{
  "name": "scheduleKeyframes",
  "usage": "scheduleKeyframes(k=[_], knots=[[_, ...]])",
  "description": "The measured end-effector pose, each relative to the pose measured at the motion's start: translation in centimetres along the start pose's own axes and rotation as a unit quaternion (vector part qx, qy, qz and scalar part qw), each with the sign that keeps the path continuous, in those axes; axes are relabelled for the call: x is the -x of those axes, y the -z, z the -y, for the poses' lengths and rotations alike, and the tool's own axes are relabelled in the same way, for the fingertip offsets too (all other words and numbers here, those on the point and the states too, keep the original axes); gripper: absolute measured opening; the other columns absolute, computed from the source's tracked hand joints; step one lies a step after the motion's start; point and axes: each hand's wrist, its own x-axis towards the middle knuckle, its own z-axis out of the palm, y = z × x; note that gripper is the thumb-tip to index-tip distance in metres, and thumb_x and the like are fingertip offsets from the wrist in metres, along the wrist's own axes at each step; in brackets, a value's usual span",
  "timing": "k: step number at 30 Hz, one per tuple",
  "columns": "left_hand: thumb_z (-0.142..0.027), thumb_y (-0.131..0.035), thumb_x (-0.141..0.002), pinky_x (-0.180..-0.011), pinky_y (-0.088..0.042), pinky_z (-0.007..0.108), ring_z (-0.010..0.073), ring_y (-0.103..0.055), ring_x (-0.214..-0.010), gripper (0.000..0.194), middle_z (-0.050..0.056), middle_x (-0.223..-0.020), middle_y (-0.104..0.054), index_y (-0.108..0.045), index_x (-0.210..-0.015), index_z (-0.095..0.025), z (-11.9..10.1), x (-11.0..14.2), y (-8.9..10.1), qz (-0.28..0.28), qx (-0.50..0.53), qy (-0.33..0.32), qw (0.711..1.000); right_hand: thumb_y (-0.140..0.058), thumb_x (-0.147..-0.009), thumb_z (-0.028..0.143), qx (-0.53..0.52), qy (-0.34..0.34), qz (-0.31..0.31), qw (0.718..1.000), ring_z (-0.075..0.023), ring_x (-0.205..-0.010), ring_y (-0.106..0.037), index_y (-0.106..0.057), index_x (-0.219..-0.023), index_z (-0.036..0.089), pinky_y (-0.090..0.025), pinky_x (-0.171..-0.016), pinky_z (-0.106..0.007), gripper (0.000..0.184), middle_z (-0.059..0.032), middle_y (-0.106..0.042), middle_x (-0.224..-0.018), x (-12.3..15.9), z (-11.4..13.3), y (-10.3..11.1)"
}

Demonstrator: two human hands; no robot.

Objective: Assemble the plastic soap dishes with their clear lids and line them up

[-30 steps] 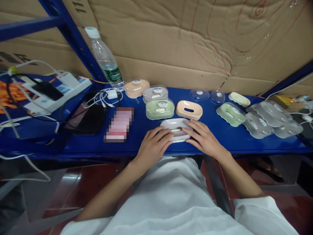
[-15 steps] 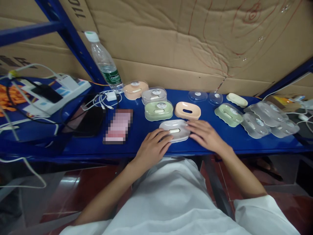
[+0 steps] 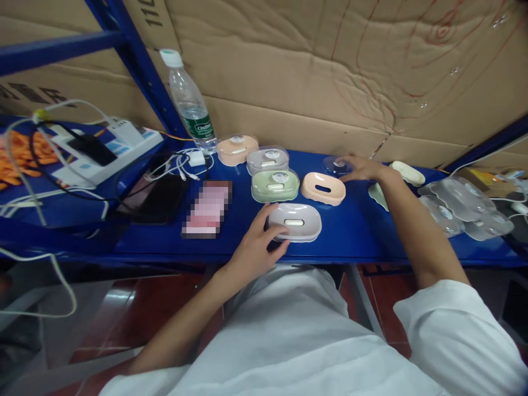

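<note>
A grey soap dish (image 3: 310,226) without a lid lies near the table's front edge, a pale slotted bar showing in its middle. My left hand (image 3: 260,237) grips its left end, fingers over the rim. Farther back, my right hand (image 3: 361,166) reaches across the table, fingers apart at the right side of a clear lid (image 3: 330,166); whether they bear on it I cannot tell. An uncovered peach soap dish (image 3: 311,192) stands between the hands. Behind my left hand sits a green soap dish (image 3: 264,192) under a clear lid. My right hand and arm hide the second clear lid.
Lidded grey (image 3: 256,165) and peach (image 3: 229,156) dishes stand at the back, beside a water bottle (image 3: 187,96). Rightward are a cream oval piece (image 3: 408,172), a partly hidden green dish (image 3: 377,193) and stacked clear-lidded dishes (image 3: 456,192). A phone (image 3: 208,209) and cables (image 3: 177,164) lie left.
My right hand has left the grey dish's right end and moved back to the clear lid. My left hand stays at the dish's left end. The view has shifted slightly.
</note>
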Motion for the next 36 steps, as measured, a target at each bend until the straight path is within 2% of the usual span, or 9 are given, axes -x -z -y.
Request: scheduleKeyframes(k=[3,5,11,15,18,21,24,28,36], knots=[[-0.023,-0.073,-0.097,-0.124,-0.047,0.050,0.0327,-0.047,-0.155,0.010,0.016,-0.167,-0.042,-0.072,-0.107,-0.021,0.1,-0.1,0.3,0.034,0.028,0.035,0.998,-0.094,-0.074,0.045,-0.027,-0.037,0.054,0.998,-0.0379,-0.136,-0.056,-0.058,-0.147,0.019,-0.046,-0.117,-0.057,0.086,-0.0191,-0.058,-0.148,0.4,-0.5,-0.1],[-0.027,-0.078,-0.094,-0.125,-0.045,0.051,0.0327,-0.047,-0.154,0.024,0.016,-0.167,-0.042,-0.071,-0.116,-0.022,0.2,-0.1,0.4,0.049,0.036,0.048,0.997,-0.093,-0.076,0.044,-0.040,-0.054,0.050,0.996,-0.0382,-0.138,-0.055,-0.050,-0.155,0.021,-0.046,-0.117,-0.058,0.093,-0.0185,-0.057,-0.151,0.7,-0.7,-0.2],[-0.031,-0.085,-0.089,-0.127,-0.043,0.052,0.0313,-0.048,-0.154,0.080,0.015,-0.164,-0.050,-0.044,-0.158,-0.029,0.5,-0.2,0.2,0.060,0.051,0.072,0.994,-0.088,-0.081,0.050,-0.036,-0.091,0.002,0.995,-0.0376,-0.129,-0.061,-0.059,-0.148,0.020,-0.048,-0.114,-0.057,0.080,-0.0180,-0.062,-0.140,1.6,0.3,-0.7],[-0.032,-0.090,-0.084,-0.125,-0.045,0.052,0.0335,-0.051,-0.151,0.100,0.015,-0.163,-0.051,-0.032,-0.165,-0.031,0.8,-0.3,0.1,0.057,0.077,0.098,0.991,-0.083,-0.087,0.048,-0.068,-0.024,-0.125,0.989,-0.0365,-0.134,-0.059,-0.061,-0.144,0.020,-0.047,-0.118,-0.056,0.068,-0.0168,-0.063,-0.141,4.1,4.3,1.3],[-0.030,-0.095,-0.077,-0.124,-0.045,0.052,0.0338,-0.055,-0.148,0.116,0.015,-0.161,-0.053,-0.023,-0.168,-0.033,1.1,-0.3,0.0,0.056,0.114,0.127,0.984,-0.075,-0.094,0.054,-0.109,0.091,-0.149,0.979,-0.0352,-0.144,-0.052,-0.056,-0.152,0.029,-0.043,-0.123,-0.055,0.066,-0.0126,-0.057,-0.153,7.7,9.9,2.8],[-0.033,-0.096,-0.076,-0.124,-0.044,0.054,0.0340,-0.056,-0.146,0.122,0.014,-0.159,-0.054,-0.018,-0.169,-0.035,1.3,-0.2,-0.1,0.049,0.145,0.143,0.978,-0.072,-0.097,0.057,-0.127,0.192,-0.079,0.970,-0.0359,-0.148,-0.051,-0.055,-0.154,0.032,-0.044,-0.123,-0.055,0.065,-0.0111,-0.053,-0.159,11.1,15.7,2.1],[-0.038,-0.097,-0.074,-0.123,-0.043,0.057,0.0359,-0.056,-0.145,0.125,0.015,-0.157,-0.055,-0.016,-0.170,-0.035,1.4,-0.1,-0.2,0.050,0.162,0.150,0.974,-0.067,-0.099,0.061,-0.116,0.233,-0.048,0.964,-0.0364,-0.150,-0.050,-0.053,-0.158,0.029,-0.046,-0.122,-0.056,0.069,-0.0154,-0.051,-0.161,12.9,19.2,-0.3],[-0.039,-0.095,-0.076,-0.124,-0.042,0.055,0.0363,-0.052,-0.149,0.122,0.015,-0.161,-0.052,-0.018,-0.170,-0.035,1.4,-0.1,-0.2,0.054,0.157,0.148,0.975,-0.062,-0.103,0.059,-0.104,0.254,-0.051,0.960,-0.0356,-0.152,-0.047,-0.051,-0.160,0.031,-0.044,-0.123,-0.059,0.065,-0.0165,-0.048,-0.163,13.3,20.2,-2.5],[-0.037,-0.093,-0.079,-0.127,-0.040,0.053,0.0354,-0.048,-0.154,0.117,0.015,-0.167,-0.046,-0.020,-0.170,-0.033,1.3,-0.2,-0.1,0.058,0.138,0.136,0.979,-0.063,-0.103,0.055,-0.095,0.256,-0.064,0.960,-0.0352,-0.153,-0.045,-0.052,-0.160,0.032,-0.042,-0.124,-0.060,0.062,-0.0159,-0.048,-0.163,13.9,20.6,-3.2]])
